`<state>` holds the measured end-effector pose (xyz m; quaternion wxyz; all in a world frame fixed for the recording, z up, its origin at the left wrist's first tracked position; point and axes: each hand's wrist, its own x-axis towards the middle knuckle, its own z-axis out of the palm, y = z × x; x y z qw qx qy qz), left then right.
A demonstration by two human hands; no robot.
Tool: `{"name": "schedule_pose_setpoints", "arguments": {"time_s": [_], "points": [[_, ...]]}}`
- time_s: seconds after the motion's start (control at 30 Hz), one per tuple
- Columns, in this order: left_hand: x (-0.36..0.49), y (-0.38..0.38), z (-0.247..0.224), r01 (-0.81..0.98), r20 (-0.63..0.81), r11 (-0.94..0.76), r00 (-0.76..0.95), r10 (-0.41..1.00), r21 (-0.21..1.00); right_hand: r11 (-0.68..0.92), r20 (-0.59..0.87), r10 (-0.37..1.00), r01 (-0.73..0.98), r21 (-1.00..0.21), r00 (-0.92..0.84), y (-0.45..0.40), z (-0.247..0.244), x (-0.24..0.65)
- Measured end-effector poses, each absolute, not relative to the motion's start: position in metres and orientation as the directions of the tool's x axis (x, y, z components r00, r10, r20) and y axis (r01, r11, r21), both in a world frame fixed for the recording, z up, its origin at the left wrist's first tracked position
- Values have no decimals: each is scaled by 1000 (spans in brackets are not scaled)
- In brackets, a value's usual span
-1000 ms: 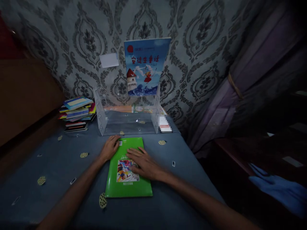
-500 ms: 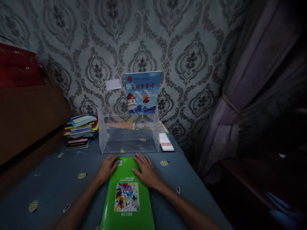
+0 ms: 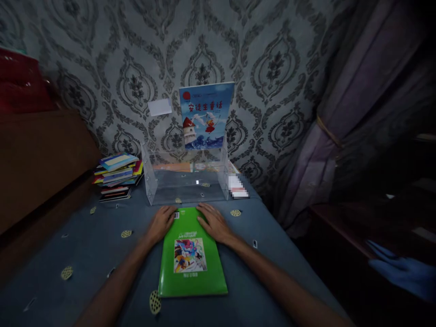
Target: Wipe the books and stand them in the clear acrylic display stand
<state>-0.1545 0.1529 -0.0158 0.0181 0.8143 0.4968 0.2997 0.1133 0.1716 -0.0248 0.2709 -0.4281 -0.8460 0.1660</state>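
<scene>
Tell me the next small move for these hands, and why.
Probably, the left hand and right hand should hook under the far corners of the green book and tip that edge up. It lies flat, the hands rest at those corners on opposite sides, and the clear acrylic rack just beyond holds a blue book cover-out.
</scene>
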Motion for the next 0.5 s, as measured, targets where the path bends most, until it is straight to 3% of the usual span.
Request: {"name": "schedule_pose_setpoints", "arguments": {"time_s": [0.5], "points": [[-157,151,-17,823,442,-490,340,830,287,563,318,822,589,-580,-472,176,-29,118]]}}
